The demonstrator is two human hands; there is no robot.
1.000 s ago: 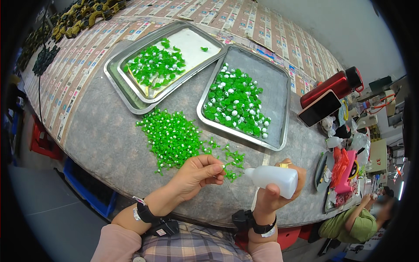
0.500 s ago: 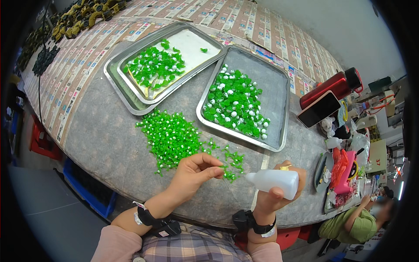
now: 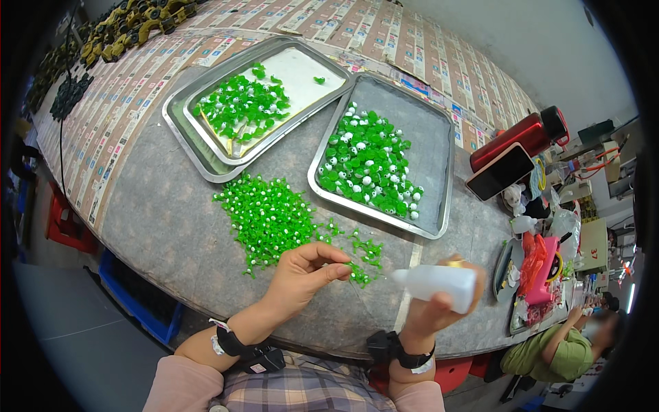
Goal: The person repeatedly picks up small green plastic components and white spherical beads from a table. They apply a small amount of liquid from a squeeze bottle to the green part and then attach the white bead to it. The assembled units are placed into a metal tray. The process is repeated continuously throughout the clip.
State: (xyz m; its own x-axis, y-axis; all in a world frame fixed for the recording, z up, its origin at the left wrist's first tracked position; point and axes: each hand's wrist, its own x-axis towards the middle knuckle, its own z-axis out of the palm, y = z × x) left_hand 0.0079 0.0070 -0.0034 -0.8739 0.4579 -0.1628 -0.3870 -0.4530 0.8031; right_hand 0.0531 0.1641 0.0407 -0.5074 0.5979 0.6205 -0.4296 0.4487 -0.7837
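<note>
Left hand point(image 3: 302, 275) dropped toward green pieces point(image 3: 271, 216); right hand point(image 3: 439, 312) grips squeeze bottle point(image 3: 436, 281).

Left hand point(image 3: 302, 273) pinching green piece point(image 3: 350, 266), right hand point(image 3: 439, 312) gripping squeeze bottle point(image 3: 436, 283)

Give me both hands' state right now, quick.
Left hand: fingers pinched at the loose green pieces; whether it holds one cannot be told.
Right hand: closed on white squeeze bottle.
</note>
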